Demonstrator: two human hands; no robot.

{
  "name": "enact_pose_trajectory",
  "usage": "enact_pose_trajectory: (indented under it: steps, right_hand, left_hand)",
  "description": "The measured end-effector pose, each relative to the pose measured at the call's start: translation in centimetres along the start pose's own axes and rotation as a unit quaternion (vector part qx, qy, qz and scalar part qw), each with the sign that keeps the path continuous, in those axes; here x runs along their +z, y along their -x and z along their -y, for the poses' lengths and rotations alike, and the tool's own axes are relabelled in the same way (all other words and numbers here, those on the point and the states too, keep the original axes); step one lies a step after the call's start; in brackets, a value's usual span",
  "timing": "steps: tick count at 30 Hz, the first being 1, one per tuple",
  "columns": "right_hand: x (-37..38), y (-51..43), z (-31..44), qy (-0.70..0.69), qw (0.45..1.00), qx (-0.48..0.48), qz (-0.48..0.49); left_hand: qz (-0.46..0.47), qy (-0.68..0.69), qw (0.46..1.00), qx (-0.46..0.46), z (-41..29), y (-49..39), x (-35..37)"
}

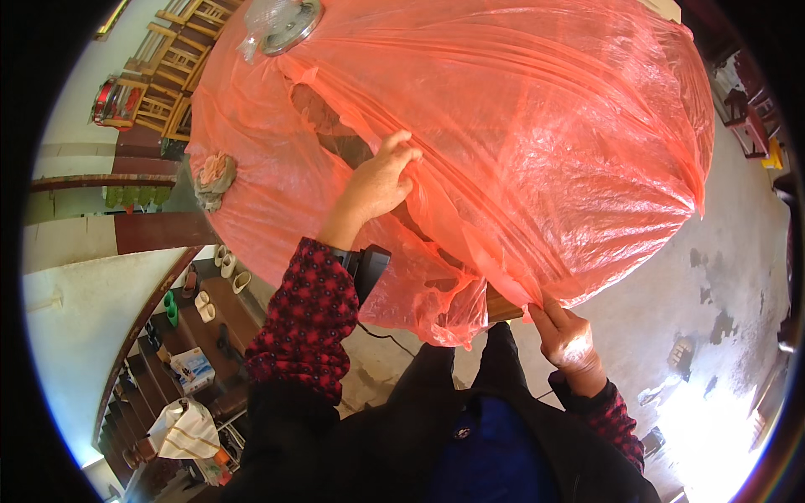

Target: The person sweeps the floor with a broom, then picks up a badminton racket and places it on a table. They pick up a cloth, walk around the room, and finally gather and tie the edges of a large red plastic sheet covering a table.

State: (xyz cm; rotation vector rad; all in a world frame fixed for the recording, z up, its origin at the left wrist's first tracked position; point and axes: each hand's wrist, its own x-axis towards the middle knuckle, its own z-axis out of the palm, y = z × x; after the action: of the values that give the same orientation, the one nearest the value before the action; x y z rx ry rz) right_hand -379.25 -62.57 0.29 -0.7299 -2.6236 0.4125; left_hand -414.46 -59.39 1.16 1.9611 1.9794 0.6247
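A thin red plastic sheet (585, 151) covers a large round table, with a long tear running from near its middle to the near edge. My left hand (377, 182) lies over the tear, fingers spread and bent at the torn edge; whether it pinches the plastic I cannot tell. At the near rim my right hand (566, 336) pinches a gathered fold of the sheet between thumb and fingers. A bit of the wooden table edge (502, 308) shows under the torn plastic. Near the far left of the table stands a round metal-rimmed object (292, 28) with clear plastic on it.
A bundled cloth (215, 179) sits at the table's left rim. Wooden chairs (179, 60) are stacked at the upper left. Stairs at the lower left hold shoes (227, 264), a cardboard box (194, 370) and a white bag (188, 431). Dark wooden furniture (748, 129) stands at right.
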Motion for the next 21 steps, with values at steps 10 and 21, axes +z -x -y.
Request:
enact_pose_trajectory:
  steps: [10, 21]
  right_hand:
    - [-1.0, -4.8, -1.9, -0.1, 0.968, 0.228, -0.038]
    - [8.8, -19.7, 4.0, -0.155, 0.966, 0.205, -0.021]
  left_hand:
    - [0.105, 0.149, 0.975, -0.124, 0.3, 0.0, -1.8]
    - [0.012, 0.2, 0.979, -0.032, 1.4, 1.3, -1.2]
